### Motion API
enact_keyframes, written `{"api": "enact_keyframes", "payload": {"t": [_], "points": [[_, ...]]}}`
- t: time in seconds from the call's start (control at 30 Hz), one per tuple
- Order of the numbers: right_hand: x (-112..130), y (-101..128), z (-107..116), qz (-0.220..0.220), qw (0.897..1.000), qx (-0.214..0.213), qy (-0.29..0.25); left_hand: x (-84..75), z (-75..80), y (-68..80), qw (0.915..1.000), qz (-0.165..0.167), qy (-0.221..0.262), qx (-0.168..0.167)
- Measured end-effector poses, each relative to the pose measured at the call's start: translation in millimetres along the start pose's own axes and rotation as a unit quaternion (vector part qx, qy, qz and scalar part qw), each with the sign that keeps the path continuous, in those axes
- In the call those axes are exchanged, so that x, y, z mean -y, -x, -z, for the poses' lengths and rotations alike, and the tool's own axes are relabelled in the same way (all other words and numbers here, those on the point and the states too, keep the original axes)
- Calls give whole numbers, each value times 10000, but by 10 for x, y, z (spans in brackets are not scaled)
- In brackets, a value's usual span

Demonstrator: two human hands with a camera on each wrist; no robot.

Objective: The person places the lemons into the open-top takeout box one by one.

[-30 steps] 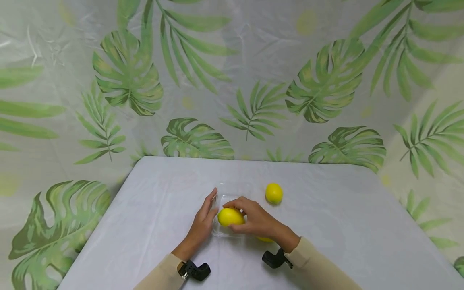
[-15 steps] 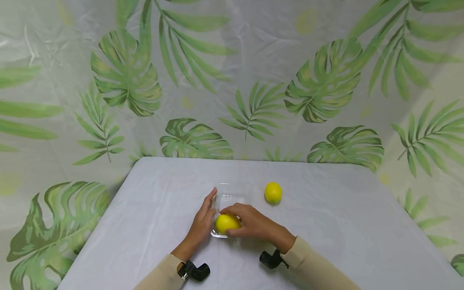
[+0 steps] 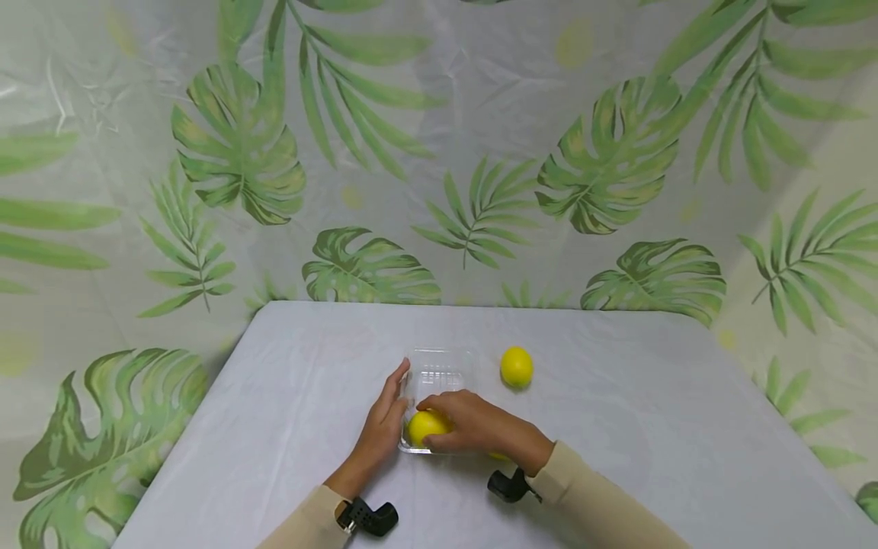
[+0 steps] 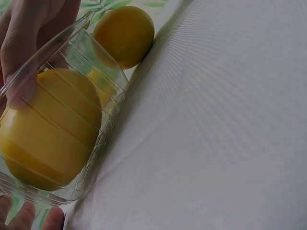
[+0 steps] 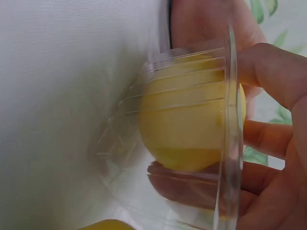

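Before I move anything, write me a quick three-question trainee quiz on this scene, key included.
1. Which hand grips the lemon in the clear box: A) left, B) right, C) neither?
2. True or false: the farther lemon lies inside the box.
3. In the head view, what hides most of the third yellow thing?

Key:
1. B, the right hand.
2. False; it lies on the table.
3. The right hand and wrist.

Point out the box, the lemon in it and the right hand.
Box (image 3: 441,377), head view: bare ribbed floor.
Lemon (image 3: 424,428), head view: exposed skin.
Right hand (image 3: 472,421), head view: back of the hand.
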State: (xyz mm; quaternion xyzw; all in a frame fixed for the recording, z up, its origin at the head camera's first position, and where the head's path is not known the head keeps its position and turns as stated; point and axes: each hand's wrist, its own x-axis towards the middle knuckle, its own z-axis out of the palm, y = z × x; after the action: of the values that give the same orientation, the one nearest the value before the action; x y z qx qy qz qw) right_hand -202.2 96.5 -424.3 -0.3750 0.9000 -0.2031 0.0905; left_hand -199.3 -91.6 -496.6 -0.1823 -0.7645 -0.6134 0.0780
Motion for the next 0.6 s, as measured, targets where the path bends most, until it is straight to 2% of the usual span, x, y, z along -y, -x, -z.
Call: {"api": "enact_keyframes", "payload": {"t": [0.07,0.3,0.6], "points": [[4,-5,-5,8,10000,32,84,-14,-4,5,10000,41,17,-3],[17,-3,16,104,9996,-7,259,-385,38,46,9997,192,-110,47],[-1,36,46,277,9994,-119,170,-403,17,49,9997,146,-190,-8]]}}
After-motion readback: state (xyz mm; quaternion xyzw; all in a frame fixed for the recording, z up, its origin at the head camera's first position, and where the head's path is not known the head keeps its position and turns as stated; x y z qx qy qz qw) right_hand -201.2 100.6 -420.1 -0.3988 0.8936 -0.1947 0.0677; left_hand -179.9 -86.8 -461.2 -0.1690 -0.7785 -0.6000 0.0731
